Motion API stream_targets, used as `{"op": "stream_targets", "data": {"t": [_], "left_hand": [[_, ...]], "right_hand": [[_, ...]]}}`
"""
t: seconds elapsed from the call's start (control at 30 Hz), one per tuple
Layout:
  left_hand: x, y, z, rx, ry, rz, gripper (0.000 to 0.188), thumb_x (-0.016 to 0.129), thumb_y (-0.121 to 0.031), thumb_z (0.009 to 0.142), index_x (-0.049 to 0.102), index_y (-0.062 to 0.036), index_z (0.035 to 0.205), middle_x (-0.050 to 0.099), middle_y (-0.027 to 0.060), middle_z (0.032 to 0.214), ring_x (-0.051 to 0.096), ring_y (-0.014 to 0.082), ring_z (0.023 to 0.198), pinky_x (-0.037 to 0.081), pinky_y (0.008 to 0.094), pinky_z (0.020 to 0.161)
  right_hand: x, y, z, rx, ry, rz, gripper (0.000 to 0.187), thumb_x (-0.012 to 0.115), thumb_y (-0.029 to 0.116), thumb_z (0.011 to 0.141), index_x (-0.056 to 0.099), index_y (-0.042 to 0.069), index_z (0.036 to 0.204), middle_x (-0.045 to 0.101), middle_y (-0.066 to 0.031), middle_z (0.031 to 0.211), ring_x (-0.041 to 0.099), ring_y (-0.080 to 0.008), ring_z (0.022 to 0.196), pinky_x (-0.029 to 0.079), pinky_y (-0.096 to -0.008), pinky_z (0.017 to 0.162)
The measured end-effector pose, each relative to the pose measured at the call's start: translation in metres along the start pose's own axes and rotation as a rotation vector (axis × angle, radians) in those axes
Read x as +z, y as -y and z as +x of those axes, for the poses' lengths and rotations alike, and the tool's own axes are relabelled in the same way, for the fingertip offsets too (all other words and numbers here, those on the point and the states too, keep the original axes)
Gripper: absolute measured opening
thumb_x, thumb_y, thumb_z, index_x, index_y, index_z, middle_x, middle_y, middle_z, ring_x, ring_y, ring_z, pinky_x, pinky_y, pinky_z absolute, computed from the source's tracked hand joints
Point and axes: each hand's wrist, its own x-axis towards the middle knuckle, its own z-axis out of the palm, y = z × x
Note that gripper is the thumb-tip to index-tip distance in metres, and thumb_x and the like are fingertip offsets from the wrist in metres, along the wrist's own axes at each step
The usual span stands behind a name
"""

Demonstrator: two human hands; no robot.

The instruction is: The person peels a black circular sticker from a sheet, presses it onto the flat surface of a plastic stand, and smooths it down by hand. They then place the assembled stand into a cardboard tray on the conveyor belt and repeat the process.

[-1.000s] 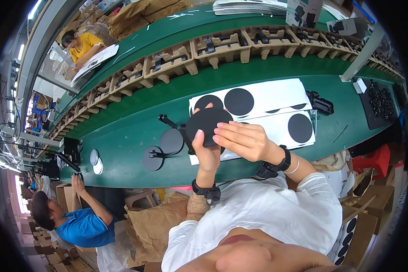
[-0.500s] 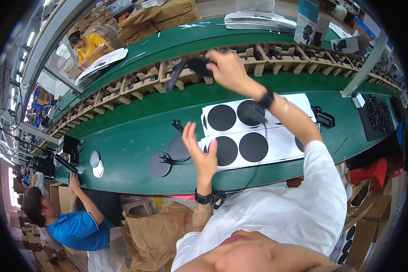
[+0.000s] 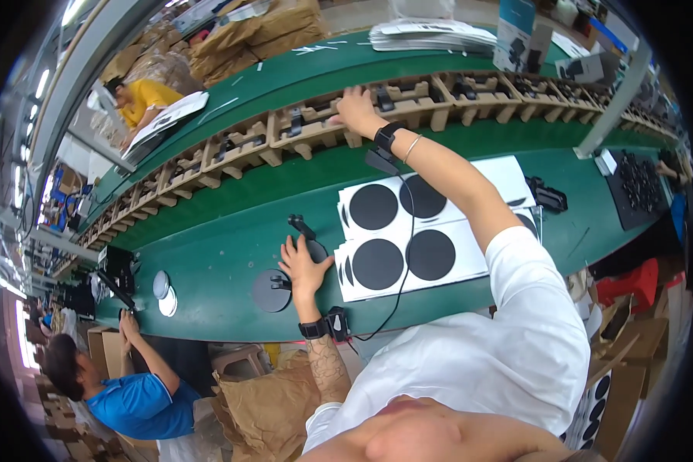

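My left hand point(image 3: 306, 266), fingers spread, is over a dark round disc point(image 3: 316, 251) on the green bench. Just beyond its fingertips stands a small black bracket point(image 3: 301, 225). Beside the hand lies another dark disc point(image 3: 266, 295) with a black clip part point(image 3: 280, 283) on it. My right hand point(image 3: 356, 113) reaches across to a brown moulded pulp tray point(image 3: 313, 137) in the row, its fingers extended and apart with nothing seen in them. Black parts point(image 3: 296, 122) sit in that tray, left of the hand. Whether the fingertips touch the tray cannot be told.
White sheets with black circles point(image 3: 378, 264) lie right of my left hand. A cord point(image 3: 410, 254) crosses them, with a small black box point(image 3: 383, 160) below my right wrist. A metal post point(image 3: 613, 100) and black small parts point(image 3: 641, 192) stand right. A person in blue point(image 3: 142, 400) works at left.
My right hand has moved to the left over the tray; the blurred black part it held is out of it. My left hand has lowered leftward from above the sheets to the disc.
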Motion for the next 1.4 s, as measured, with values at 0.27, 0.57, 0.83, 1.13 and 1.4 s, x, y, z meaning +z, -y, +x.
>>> {"op": "stream_targets", "data": {"t": [0.27,0.57,0.83,1.13,1.4], "left_hand": [[0.006,-0.008,0.009,-0.135,0.034,-0.456,0.074,0.081,-0.018,0.062,0.046,0.0008,0.125,0.047,0.0194,0.129,0.048,0.0329,0.113,0.04,0.039,0.095],[-0.048,-0.125,-0.021,-0.089,0.117,-2.11,0.066,0.045,-0.043,0.085,0.036,-0.0012,0.136,0.038,0.0171,0.142,0.044,0.033,0.124,0.042,0.0481,0.097],[0.027,-0.203,-0.04,0.046,0.341,-2.197,0.071,0.041,-0.048,0.084,0.031,-0.002,0.138,0.037,0.0157,0.143,0.038,0.0365,0.129,0.036,0.0545,0.1],[0.043,-0.205,-0.044,0.058,0.179,-1.966,0.067,0.039,-0.048,0.085,0.036,-0.0046,0.135,0.04,0.0165,0.139,0.043,0.0352,0.125,0.04,0.0514,0.098],[0.032,-0.187,-0.041,-0.088,0.251,-2.13,0.069,0.037,-0.05,0.084,0.038,-0.0012,0.133,0.042,0.0196,0.137,0.045,0.0365,0.123,0.041,0.0514,0.098]], "right_hand": [[-0.039,-0.086,-0.086,-0.363,-0.135,0.094,0.041,0.067,0.033,0.079,0.065,0.006,0.109,0.051,-0.0174,0.124,0.046,-0.0318,0.118,0.041,-0.043,0.093],[-0.107,-0.231,-0.333,-0.16,0.134,0.328,0.02,0.055,-0.002,0.07,0.063,0.004,0.086,0.058,-0.0105,0.095,0.052,-0.03,0.097,0.044,-0.0385,0.086],[-0.087,-0.239,-0.37,0.001,-0.176,0.468,0.02,0.057,0.002,0.071,0.062,0.006,0.089,0.057,-0.0097,0.102,0.049,-0.0298,0.098,0.042,-0.0375,0.089],[-0.079,-0.254,-0.372,-0.027,-0.255,0.695,0.02,0.053,0.009,0.065,0.05,0.004,0.084,0.053,-0.0121,0.098,0.05,-0.0294,0.096,0.041,-0.0371,0.089],[-0.047,-0.288,-0.392,0.374,-1.202,2.089,0.016,0.051,0.02,0.078,0.045,0.007,0.087,0.046,-0.0059,0.084,0.046,-0.02,0.081,0.041,-0.0345,0.077]]}}
